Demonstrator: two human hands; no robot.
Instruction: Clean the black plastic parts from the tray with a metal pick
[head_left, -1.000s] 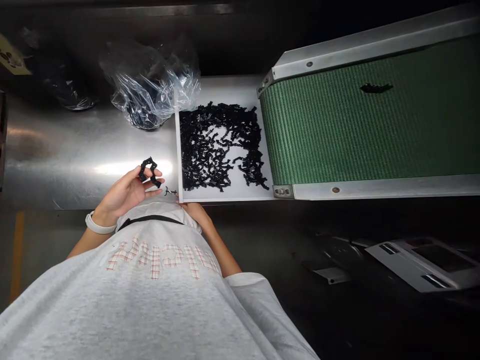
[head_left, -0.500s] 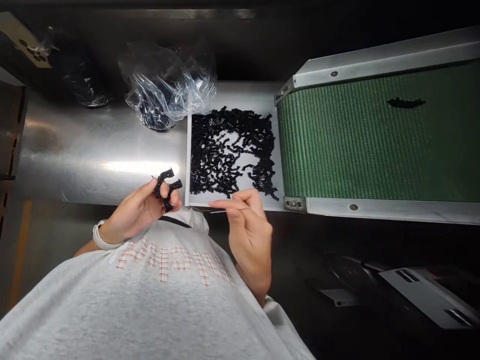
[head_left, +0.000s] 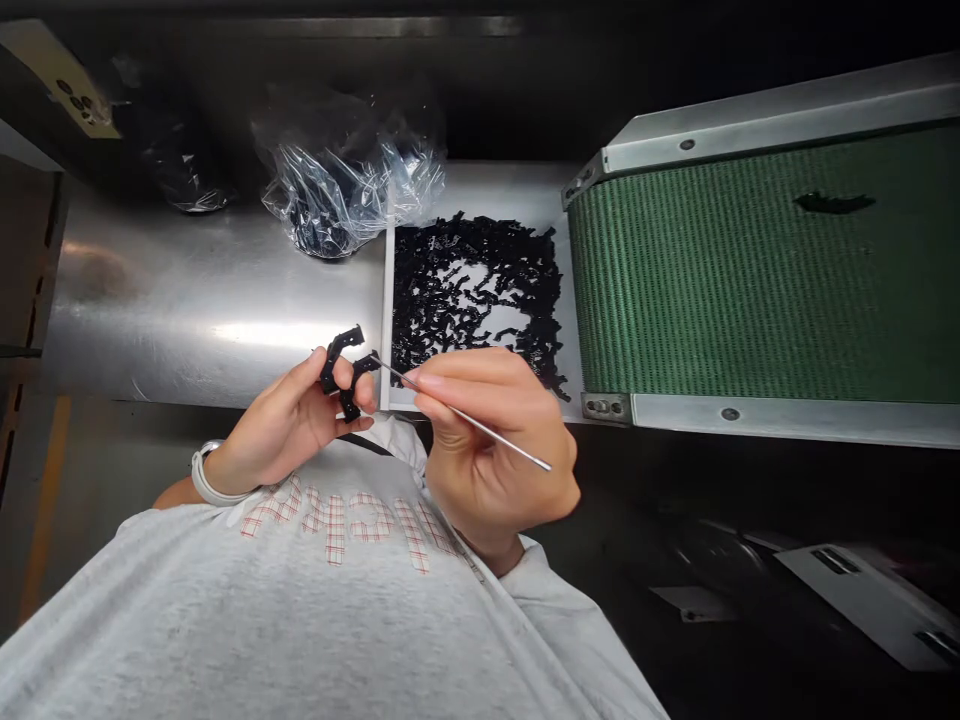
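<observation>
Fingers of the left hand (head_left: 277, 430) grip angled black pieces (head_left: 341, 352) above the near edge of the bench (head_left: 187, 290), just left of a white tray (head_left: 388, 300); whether the pieces are joined, I cannot tell. The right hand (head_left: 517, 415) pinches a thin metal rod (head_left: 495, 433) like a pencil, its tip at the end of one piece, though contact is unclear. Many small black parts (head_left: 525, 260) lie spread in the tray. A clear plastic bag (head_left: 337, 200) overlaps its far left corner, and rightward a green belt (head_left: 697, 290) carries a dark item (head_left: 834, 204).
</observation>
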